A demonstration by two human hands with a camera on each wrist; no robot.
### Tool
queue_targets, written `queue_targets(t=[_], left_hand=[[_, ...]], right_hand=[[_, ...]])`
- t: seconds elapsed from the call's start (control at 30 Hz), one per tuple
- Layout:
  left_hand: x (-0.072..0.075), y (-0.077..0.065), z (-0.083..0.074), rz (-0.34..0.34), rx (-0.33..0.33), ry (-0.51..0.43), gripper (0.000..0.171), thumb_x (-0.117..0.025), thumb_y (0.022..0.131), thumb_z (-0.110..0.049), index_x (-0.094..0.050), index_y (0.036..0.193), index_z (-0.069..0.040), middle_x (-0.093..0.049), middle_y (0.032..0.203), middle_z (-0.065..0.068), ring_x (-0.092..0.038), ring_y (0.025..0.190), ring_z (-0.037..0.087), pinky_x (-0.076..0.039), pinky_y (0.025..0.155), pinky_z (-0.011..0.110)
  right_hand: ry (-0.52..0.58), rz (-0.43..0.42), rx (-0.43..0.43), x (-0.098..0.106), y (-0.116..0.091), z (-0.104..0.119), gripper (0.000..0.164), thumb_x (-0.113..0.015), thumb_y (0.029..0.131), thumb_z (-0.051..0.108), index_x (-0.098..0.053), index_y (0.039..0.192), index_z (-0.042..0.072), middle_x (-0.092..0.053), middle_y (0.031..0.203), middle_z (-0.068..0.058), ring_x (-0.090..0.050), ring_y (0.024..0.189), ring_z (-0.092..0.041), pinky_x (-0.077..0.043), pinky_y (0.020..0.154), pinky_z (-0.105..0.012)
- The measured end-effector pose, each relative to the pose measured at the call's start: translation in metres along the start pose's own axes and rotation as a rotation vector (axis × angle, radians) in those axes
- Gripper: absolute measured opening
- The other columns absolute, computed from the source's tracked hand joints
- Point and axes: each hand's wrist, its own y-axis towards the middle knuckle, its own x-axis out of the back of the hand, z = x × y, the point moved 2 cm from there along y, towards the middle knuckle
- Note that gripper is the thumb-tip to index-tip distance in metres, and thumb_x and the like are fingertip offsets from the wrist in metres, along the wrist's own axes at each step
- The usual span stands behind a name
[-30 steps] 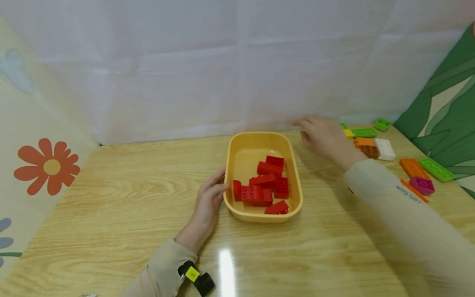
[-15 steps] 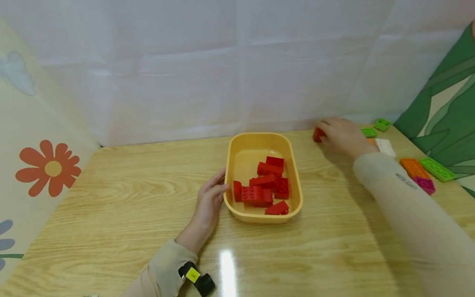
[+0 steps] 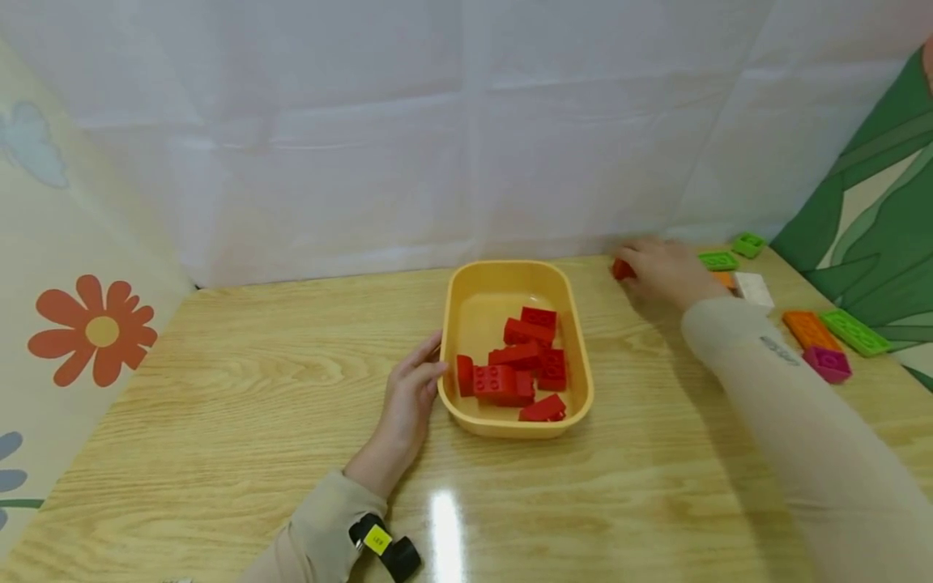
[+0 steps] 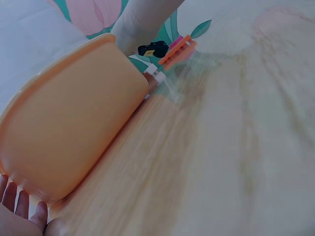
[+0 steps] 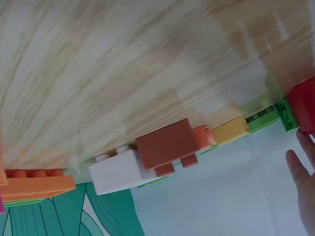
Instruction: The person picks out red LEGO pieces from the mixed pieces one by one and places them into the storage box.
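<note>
A yellow plastic tray (image 3: 514, 427) stands on the table with several red toy bricks (image 3: 516, 356) inside. My left hand (image 3: 404, 405) rests against its left side; the left wrist view shows the fingertips (image 4: 22, 204) touching the outer wall (image 4: 74, 118). Toward the back right, my right hand (image 3: 666, 271) pinches another red brick (image 3: 622, 270) near the white backdrop. In the right wrist view that red brick (image 5: 304, 105) is cut off by the frame's right edge, with fingers (image 5: 297, 167) at its lower side. The thumb is out of that view.
Right of the tray lie green plates (image 3: 717, 261), a white brick (image 3: 753, 290), an orange plate (image 3: 811, 332) and a magenta brick (image 3: 827, 364). The right wrist view also shows a brown brick (image 5: 167, 143) and a yellow one (image 5: 231, 131). A white backdrop (image 3: 364, 162) borders the table's back edge.
My right hand has moved right from beside the tray to the red brick at the back and taken hold of it. The left hand and tray stay put.
</note>
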Motion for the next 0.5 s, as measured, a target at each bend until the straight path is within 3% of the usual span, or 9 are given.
queue_targets(t=[0.37,0.5], left_hand=[[-0.0009,-0.0004,-0.0001,0.002,0.007,-0.004,0.053,-0.047,0.084,-0.001,-0.045,0.137,0.002,-0.045,0.144,0.023,-0.05,0.12,0.02,-0.047,0.088,0.013],[-0.001,-0.0003,0.0,-0.001,0.011,0.001,0.053,-0.047,0.084,-0.001,-0.045,0.137,0.002,-0.045,0.144,0.023,-0.05,0.12,0.02,-0.046,0.088,0.013]], right_hand=[[-0.037,0.075,-0.028,-0.0024,0.0023,-0.0001,0.037,-0.057,0.081,-0.009,-0.063,0.116,0.002,-0.061,0.121,-0.026,-0.051,0.11,-0.043,-0.046,0.09,-0.061],[-0.03,-0.01,-0.008,-0.0028,0.0021,-0.0007,0.029,-0.061,0.079,-0.005,-0.068,0.106,0.003,-0.067,0.11,-0.024,-0.055,0.102,-0.041,-0.049,0.083,-0.059]])
